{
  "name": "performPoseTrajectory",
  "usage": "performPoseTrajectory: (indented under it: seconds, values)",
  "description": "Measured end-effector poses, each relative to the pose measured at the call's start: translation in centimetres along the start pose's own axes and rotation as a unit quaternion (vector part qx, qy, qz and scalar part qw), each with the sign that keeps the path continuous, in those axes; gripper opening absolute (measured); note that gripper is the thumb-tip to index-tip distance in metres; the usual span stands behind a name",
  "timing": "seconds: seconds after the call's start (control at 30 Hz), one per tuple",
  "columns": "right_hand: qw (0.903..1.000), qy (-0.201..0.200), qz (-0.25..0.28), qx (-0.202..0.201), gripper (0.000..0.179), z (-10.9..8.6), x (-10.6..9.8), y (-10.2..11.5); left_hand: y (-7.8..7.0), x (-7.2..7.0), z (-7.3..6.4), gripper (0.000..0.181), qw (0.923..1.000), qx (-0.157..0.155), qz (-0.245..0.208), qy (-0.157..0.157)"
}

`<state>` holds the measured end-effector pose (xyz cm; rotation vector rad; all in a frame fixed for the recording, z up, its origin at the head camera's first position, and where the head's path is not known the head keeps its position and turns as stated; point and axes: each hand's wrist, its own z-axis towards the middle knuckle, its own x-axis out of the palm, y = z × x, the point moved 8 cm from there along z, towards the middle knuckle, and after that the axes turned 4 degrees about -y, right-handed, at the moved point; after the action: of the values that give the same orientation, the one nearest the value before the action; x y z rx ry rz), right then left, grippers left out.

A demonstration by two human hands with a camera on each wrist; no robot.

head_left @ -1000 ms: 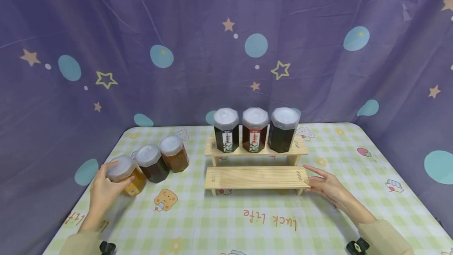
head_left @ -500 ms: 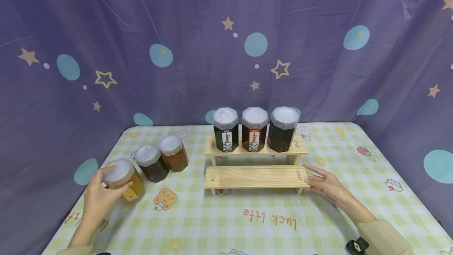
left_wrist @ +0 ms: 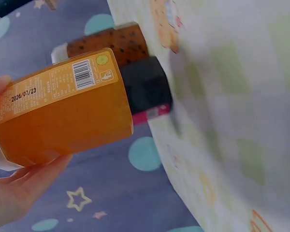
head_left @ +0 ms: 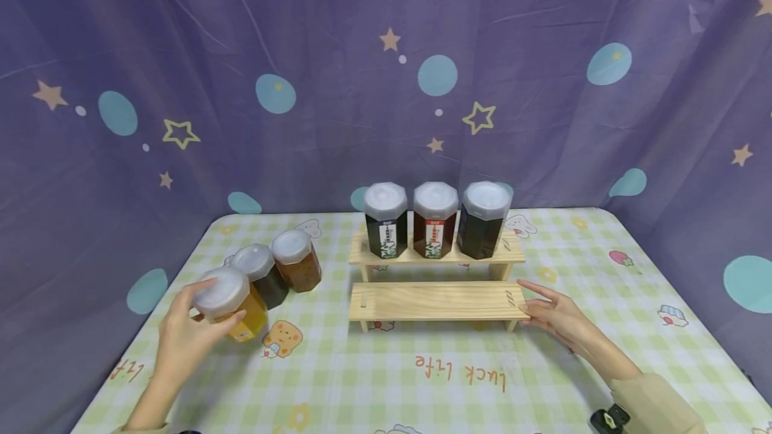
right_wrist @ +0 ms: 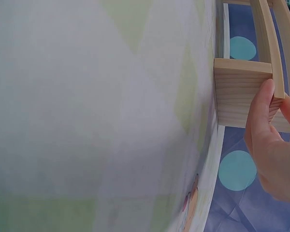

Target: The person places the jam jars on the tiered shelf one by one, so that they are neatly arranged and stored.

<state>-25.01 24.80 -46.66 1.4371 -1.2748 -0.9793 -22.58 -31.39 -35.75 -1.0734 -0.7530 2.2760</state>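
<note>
My left hand (head_left: 183, 333) grips an orange-filled jar (head_left: 252, 313) with a frosted white lid, thumb and fingers around its upper part. In the left wrist view that jar (left_wrist: 67, 116) is raised off the table and tilted, its printed label with a barcode showing. A dark jar (head_left: 274, 286) and a speckled brown jar (head_left: 301, 270) stand just behind it. My right hand (head_left: 557, 320) pinches the right end of the lower tier of a two-step wooden rack (head_left: 434, 301). The right wrist view shows those fingers (right_wrist: 261, 113) at the board's end above its leg.
On the rack's upper tier stand three lidded jars: a dark one (head_left: 386, 233), a red-labelled one (head_left: 434, 233) and another dark one (head_left: 480, 230). A green checked cloth (head_left: 386, 380) covers the table. Purple curtains (head_left: 338, 86) rise behind and at both sides.
My left hand first drew the orange jar slightly toward me, lifting it, then carried it to the right, partly in front of the dark jar. The right hand and rack stay put.
</note>
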Motion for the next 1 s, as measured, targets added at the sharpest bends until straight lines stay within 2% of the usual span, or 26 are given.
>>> performPoseTrajectory:
  seconds: [0.03,0.13,0.2,0.27,0.37,0.43,0.6,1.0]
  values:
    - [1.0,0.0,0.001,0.0,0.068,0.0,0.0,0.0,1.0,0.4,0.0,0.069,0.9999,0.012,0.003,-0.002]
    - [1.0,0.0,0.003,0.001,0.068,0.0,0.0,-0.1,-0.3,0.9,-0.2,0.069,0.9997,0.015,0.014,0.017]
    - [1.0,0.0,0.003,0.001,0.068,0.0,0.0,0.0,0.1,1.3,-0.2,0.069,0.9993,0.036,0.005,0.009]
    - [1.0,0.001,0.002,0.001,0.068,0.0,0.0,0.0,-3.0,1.1,-0.6,0.066,0.9995,0.017,-0.003,0.026]
    - [1.0,0.003,0.002,0.0,0.069,0.0,0.0,0.0,-3.7,1.7,-0.8,0.065,0.9992,0.019,-0.008,0.034]
    - [1.0,0.005,0.003,-0.001,0.069,0.0,0.0,0.0,-5.5,1.8,-1.0,0.063,0.9987,0.006,-0.002,0.051]
    - [1.0,0.005,0.007,0.003,0.07,0.0,0.0,0.0,-7.3,2.8,-1.3,0.061,0.9976,0.021,-0.004,0.066]
    - [0.9999,0.008,0.006,0.002,0.069,0.0,0.1,0.0,-10.9,5.6,-2.0,0.063,0.9901,0.063,-0.058,0.111]
